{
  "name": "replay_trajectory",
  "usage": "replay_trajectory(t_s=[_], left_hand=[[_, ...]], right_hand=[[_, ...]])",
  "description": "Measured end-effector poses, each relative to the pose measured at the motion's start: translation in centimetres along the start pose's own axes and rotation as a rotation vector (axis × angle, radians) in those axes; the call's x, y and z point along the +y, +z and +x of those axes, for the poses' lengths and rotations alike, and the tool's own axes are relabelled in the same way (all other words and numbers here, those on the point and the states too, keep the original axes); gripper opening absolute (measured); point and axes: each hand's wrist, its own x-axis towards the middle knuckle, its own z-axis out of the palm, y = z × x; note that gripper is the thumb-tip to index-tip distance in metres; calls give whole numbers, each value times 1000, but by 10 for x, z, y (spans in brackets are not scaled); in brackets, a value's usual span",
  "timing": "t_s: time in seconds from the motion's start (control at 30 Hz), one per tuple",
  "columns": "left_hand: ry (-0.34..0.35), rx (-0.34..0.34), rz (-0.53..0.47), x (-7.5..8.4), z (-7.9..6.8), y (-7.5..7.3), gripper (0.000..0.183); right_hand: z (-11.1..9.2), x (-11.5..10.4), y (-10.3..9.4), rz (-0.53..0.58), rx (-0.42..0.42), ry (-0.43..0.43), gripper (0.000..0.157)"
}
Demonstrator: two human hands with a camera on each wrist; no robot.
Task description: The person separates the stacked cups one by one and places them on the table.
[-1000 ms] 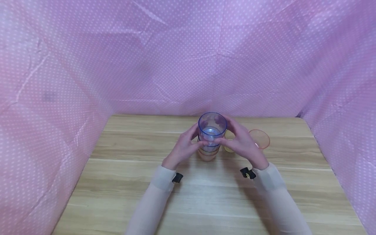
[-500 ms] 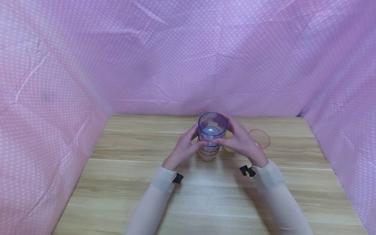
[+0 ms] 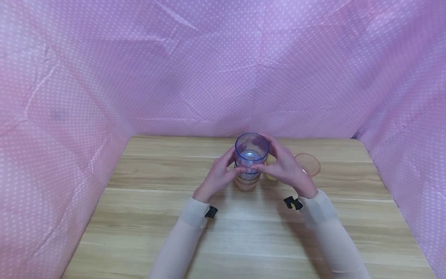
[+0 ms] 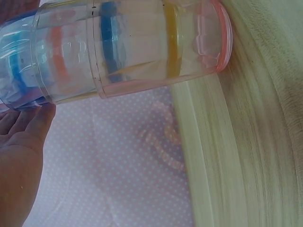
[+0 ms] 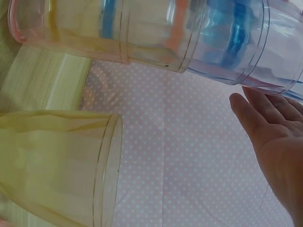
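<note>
A stack of nested clear plastic cups stands upright on the table, with a blue-rimmed cup [image 3: 251, 152] on top. My left hand [image 3: 219, 173] grips this top cup from the left, thumb across its front. From the other side my right hand [image 3: 285, 167] holds the same cup, its thumb close to the left one. Below, a pink-orange cup [image 4: 203, 42] forms the bottom of the stack. Coloured bands show through the walls in both wrist views. A yellow clear cup [image 5: 57, 165] stands close to the right of the stack, partly hidden behind my right hand in the head view.
A pink-orange rimmed cup [image 3: 308, 164] stands farther right, its lower part behind my right hand. The wooden table [image 3: 223, 240] ends at a back edge, where pink dotted cloth [image 3: 195, 77] hangs around it.
My right hand has shifted very slightly on the top cup, and its thumb is a little nearer the left thumb. The stack and the other cups stay put.
</note>
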Motion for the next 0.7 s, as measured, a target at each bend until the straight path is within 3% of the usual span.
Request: replay_trajectory(t_s=[0.4, 0.7], left_hand=[[13, 9, -3, -6, -2, 0, 75], [-9, 5, 6, -4, -3, 2, 74]], right_hand=[[5, 0, -2, -11, -69, 149, 95], [3, -1, 1, -14, -15, 108, 92]])
